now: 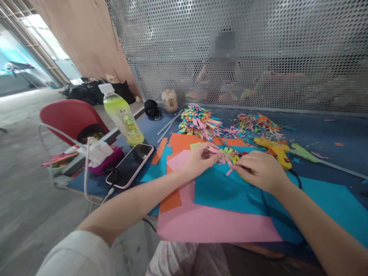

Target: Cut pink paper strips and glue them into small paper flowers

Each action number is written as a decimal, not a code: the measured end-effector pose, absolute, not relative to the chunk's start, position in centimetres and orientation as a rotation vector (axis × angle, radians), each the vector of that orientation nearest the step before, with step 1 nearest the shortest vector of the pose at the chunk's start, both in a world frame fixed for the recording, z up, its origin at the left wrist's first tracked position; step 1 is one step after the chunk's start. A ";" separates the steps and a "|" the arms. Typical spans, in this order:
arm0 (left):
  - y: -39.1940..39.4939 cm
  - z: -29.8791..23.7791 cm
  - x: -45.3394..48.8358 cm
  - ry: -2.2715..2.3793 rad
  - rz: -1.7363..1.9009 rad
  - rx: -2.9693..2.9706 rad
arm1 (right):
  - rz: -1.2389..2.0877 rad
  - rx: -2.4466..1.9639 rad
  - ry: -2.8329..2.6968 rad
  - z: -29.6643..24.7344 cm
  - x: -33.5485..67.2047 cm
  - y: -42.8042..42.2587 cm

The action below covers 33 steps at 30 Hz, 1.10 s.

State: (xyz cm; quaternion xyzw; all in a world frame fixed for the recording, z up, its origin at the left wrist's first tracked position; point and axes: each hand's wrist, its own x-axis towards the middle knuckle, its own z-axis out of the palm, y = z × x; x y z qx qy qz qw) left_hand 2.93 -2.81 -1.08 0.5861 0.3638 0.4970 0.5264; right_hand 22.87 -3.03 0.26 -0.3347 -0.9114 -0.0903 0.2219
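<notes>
My left hand and my right hand meet over a small bundle of coloured paper strips, pinching it from both sides. My right fingertips also hold a pink strip that hangs down. The hands rest above a blue paper sheet lying on a large pink sheet. A yellow glue gun lies just behind my right hand.
A finished stack of folded strips and loose scraps sit farther back. A phone, a green drink bottle and a red chair are at left. A perforated metal screen closes the back, with a person behind it.
</notes>
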 end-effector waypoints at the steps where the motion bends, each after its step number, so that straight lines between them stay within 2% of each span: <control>1: -2.8 -1.1 2.9 0.862 1.185 1.404 | -0.263 -0.928 -2.519 0.2 22.9 -3.0; 15: -3.3 -1.2 3.0 0.821 1.156 1.466 | -0.370 -0.971 -2.490 -0.2 22.9 -2.9; 26: -3.4 -1.2 3.0 0.806 1.140 1.463 | -0.259 -1.055 -2.466 -0.3 22.8 -3.1; 33: -2.7 -1.1 3.0 0.858 1.136 1.286 | -0.013 -1.079 -2.384 -0.1 23.2 -3.2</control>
